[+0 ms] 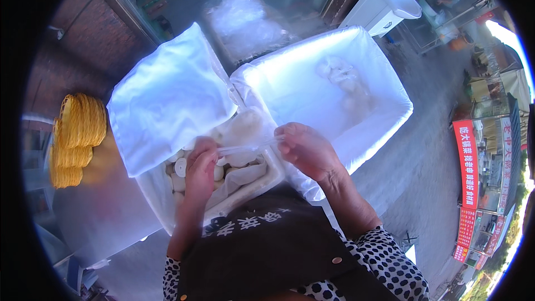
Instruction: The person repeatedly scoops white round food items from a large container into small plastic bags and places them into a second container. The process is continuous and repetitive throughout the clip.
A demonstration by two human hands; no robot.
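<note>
My left hand (203, 163) and my right hand (299, 146) each pinch one end of the twisted top of a clear plastic bag (246, 149), stretched between them. Pale round things, perhaps steamed buns, seem to be in the bag below. Under my hands a box with a white liner (272, 171) holds many white buns (180, 167). A white cloth (171, 100) covers its far left part. To the right stands a larger box lined with white plastic (376, 133), holding a bagged lot of pale things (345, 77), blurred by haze.
Stacked yellow woven items (79, 138) are at the left, above a smooth metal-like surface (108, 205). Beyond the boxes lies a heap of clear plastic bags (246, 21). A white washbasin cabinet (382, 4) stands at the back right. Food stalls with red banners line the far right.
</note>
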